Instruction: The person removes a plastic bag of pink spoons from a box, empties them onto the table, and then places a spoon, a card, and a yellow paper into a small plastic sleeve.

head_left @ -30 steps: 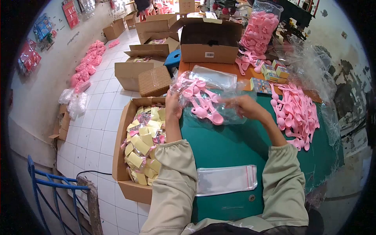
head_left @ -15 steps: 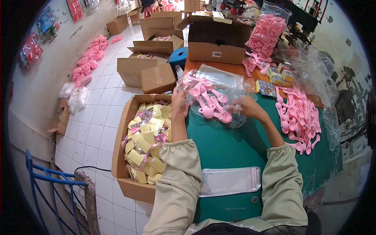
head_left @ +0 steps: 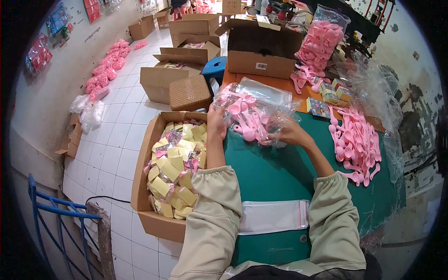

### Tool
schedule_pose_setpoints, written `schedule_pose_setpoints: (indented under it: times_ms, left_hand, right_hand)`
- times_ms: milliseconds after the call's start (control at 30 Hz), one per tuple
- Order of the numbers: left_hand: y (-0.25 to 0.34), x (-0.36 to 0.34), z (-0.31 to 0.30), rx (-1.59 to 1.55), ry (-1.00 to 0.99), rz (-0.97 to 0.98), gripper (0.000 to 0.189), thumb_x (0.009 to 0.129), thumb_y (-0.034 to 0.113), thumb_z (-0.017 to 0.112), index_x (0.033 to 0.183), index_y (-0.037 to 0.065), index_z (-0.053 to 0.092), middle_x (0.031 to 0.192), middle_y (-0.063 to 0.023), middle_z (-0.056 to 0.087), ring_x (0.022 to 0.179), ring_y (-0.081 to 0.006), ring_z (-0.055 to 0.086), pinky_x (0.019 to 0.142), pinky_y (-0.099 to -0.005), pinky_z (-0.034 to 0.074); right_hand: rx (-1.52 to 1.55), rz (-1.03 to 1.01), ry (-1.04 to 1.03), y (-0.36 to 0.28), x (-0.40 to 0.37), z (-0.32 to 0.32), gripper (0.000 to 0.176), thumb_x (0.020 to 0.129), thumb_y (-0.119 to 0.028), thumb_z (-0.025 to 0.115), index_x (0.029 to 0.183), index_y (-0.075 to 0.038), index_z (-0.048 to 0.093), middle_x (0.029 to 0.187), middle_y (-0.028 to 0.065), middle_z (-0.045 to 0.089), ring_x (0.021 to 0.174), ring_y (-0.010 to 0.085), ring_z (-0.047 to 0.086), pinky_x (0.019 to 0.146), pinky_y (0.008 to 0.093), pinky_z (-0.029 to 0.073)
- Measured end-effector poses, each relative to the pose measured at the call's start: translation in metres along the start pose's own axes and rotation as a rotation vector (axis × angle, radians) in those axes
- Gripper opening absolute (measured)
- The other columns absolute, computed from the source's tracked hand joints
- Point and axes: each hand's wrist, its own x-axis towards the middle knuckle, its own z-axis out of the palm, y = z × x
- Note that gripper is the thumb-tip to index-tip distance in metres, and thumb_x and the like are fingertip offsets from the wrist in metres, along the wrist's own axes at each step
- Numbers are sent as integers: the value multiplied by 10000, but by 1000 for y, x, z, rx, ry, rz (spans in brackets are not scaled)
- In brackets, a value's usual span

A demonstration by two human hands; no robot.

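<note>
A clear plastic bag with pink spoons in it lies over the far left part of the green table top. My left hand is closed on the bag's left side. At the bag's right side, my right hand has its fingers bent against the plastic and spoons; the film partly hides the fingertips. A stack of clear flat sleeves lies close to my body between my forearms. To the right is a loose pile of pink spoons.
An open carton of packets with yellow cards stands at the left. Behind the bag are more clear sleeves and an open brown box. Small card stacks and a full bag of pink spoons are at back right.
My right hand has moved slightly inward and pushed the bag's right side toward the left. The spoons inside have shifted closer together. My left hand keeps its hold.
</note>
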Motion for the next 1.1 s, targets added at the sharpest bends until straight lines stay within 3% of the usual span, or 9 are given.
schedule_pose_setpoints:
  times_ms: [133,333,533,633,700,767,833,933,1100]
  left_hand:
    - [0,0,0,1,-16,16,380,841,16,386,1214,87,388,1113,-112,559,966,-222,593,669,-409,563]
    - [-1,0,1,-22,-35,27,336,861,66,440,1197,67,444,1111,-105,564,946,-221,599,716,-395,547]
    - [1,-2,3,5,8,9,338,871,70,438,1209,83,442,1116,-90,567,949,-216,599,710,-378,544]
    - [2,-4,4,30,12,2,342,868,59,429,1209,87,442,1118,-87,567,950,-214,598,706,-377,544]
    - [0,-1,1,24,20,3,345,866,55,422,1209,87,440,1118,-87,566,953,-217,597,705,-387,544]
    - [-2,2,-1,6,19,5,348,863,47,412,1208,86,439,1118,-89,563,953,-218,597,703,-396,545]
    - [-3,4,-3,-24,13,5,351,861,37,400,1206,86,438,1119,-91,560,951,-219,597,700,-407,545]
    - [-1,2,-2,32,35,7,365,854,24,390,1212,83,427,1115,-99,554,942,-223,599,698,-416,546]
    - [-1,2,-3,-27,-25,29,430,806,-36,367,1227,51,383,1103,-116,535,975,-234,592,690,-381,548]
  right_hand:
    - [-209,-100,154,10,-6,15,746,690,-516,691,1222,-32,493,1283,213,437,1210,383,379,1005,459,308]
    - [-401,-51,-169,1,1,6,763,675,-476,691,1267,-66,439,1221,240,431,1138,393,417,978,433,343]
    - [-318,127,17,-9,-4,18,634,721,-366,675,1224,-46,462,1118,223,482,1077,397,443,940,417,380]
    - [-290,159,14,0,-6,23,626,738,-340,673,1248,-50,453,1142,223,491,1093,390,448,939,404,384]
    - [-207,142,-73,-4,-11,10,648,745,-336,677,1269,-43,433,1192,235,473,1119,393,442,955,404,370]
    - [-158,28,-13,4,-21,3,599,754,-313,671,1235,-36,444,1153,225,481,1067,381,463,911,409,380]
    - [-138,-183,191,24,-43,5,479,768,-270,654,1146,-28,487,1026,194,515,938,356,511,808,419,415]
    - [-97,-43,245,-6,-91,-25,459,757,-276,669,1091,-11,498,974,166,517,899,331,513,785,390,406]
    - [34,420,-63,-27,-169,-94,470,715,-272,716,1048,5,534,988,151,524,902,245,518,768,360,409]
